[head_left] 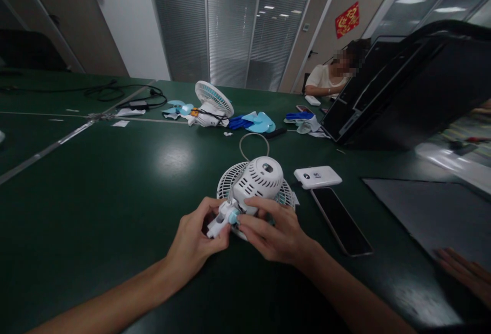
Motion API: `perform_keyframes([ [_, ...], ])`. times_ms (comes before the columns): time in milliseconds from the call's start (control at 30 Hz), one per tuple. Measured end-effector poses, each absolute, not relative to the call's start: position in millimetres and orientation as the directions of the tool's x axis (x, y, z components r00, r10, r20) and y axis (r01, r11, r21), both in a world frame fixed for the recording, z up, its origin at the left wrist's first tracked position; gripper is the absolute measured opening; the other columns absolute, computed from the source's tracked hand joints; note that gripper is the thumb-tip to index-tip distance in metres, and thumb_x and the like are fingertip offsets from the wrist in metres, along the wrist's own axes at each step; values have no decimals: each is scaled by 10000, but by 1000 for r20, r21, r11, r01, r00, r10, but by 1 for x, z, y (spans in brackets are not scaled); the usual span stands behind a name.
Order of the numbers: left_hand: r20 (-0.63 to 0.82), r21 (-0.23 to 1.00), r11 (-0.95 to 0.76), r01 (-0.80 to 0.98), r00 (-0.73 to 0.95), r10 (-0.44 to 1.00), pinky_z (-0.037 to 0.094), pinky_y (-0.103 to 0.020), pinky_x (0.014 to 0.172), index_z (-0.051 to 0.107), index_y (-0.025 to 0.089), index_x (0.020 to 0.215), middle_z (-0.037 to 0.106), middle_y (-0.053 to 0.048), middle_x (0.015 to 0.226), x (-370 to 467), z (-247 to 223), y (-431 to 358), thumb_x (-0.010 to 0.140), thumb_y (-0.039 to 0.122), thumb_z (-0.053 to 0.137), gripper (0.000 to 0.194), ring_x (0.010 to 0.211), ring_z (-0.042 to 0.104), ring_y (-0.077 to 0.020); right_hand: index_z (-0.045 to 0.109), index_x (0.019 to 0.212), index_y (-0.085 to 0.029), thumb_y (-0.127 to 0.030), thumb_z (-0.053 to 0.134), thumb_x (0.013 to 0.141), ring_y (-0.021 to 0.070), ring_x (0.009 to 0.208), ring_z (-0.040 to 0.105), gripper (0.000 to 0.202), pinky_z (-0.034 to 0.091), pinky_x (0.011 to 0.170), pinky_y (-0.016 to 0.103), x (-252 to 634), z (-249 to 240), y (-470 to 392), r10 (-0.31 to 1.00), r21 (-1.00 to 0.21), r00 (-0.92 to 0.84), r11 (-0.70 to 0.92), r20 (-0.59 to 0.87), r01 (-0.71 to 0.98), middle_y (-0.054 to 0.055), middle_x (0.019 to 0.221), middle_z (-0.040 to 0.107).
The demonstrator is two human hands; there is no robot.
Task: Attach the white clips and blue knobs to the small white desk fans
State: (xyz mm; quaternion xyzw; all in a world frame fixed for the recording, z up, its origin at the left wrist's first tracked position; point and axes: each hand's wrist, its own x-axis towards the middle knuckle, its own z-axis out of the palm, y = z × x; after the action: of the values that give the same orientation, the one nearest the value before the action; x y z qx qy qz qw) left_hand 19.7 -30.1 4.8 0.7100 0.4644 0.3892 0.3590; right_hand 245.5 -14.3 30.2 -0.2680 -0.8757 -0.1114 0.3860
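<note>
On the table, a fan lies left of a power bank and a phone, the phone nearer than the power bank, with a flat sheet farther right, while towards the far edge a second fan sits between a cable on its left and fan blades on its right.

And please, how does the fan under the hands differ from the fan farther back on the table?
The near fan lies grille down, its rounded housing on top; the far fan has its grille raised and tilted. The left hand and right hand touch the near fan; no hand touches the far fan. Both are white with slotted grilles.
</note>
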Motion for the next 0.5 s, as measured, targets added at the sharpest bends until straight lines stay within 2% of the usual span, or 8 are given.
perform_keyframes([
  [133, 227, 861, -324, 391, 275, 934, 481, -217, 615, 555, 220, 1158, 681, 24, 857, 20, 5, -30, 870, 202, 644, 302, 687, 629, -145, 673, 1098, -234, -230, 702, 904, 98, 840, 644, 197, 543, 726, 215, 249, 31, -13, 355, 47, -570, 819, 741, 571, 35, 1161, 651],
  [367, 222, 859, -320, 399, 274, 936, 477, -217, 614, 553, 220, 1151, 683, 25, 852, 21, 5, -30, 862, 193, 643, 304, 688, 630, -147, 648, 858, -203, -202, 720, 868, 102, 806, 635, 72, 549, 775, 250, 231, 22, -17, 406, -40, -437, 768, 803, 640, 34, 1162, 670],
  [433, 224, 860, -321, 397, 271, 936, 477, -218, 613, 555, 219, 1152, 685, 25, 850, 21, 4, -30, 859, 196, 647, 308, 684, 629, -147, 658, 906, -196, -212, 716, 869, 112, 832, 640, 70, 549, 785, 255, 234, 23, -16, 399, -39, -452, 782, 798, 622, 49, 1165, 667],
  [500, 221, 867, -315, 387, 270, 937, 482, -220, 616, 554, 220, 1156, 686, 21, 856, 20, 5, -30, 863, 201, 646, 307, 691, 631, -150, 669, 1055, -205, -225, 698, 884, 119, 850, 643, 174, 550, 745, 255, 242, 26, -14, 383, -9, -530, 817, 756, 577, 61, 1189, 653],
])
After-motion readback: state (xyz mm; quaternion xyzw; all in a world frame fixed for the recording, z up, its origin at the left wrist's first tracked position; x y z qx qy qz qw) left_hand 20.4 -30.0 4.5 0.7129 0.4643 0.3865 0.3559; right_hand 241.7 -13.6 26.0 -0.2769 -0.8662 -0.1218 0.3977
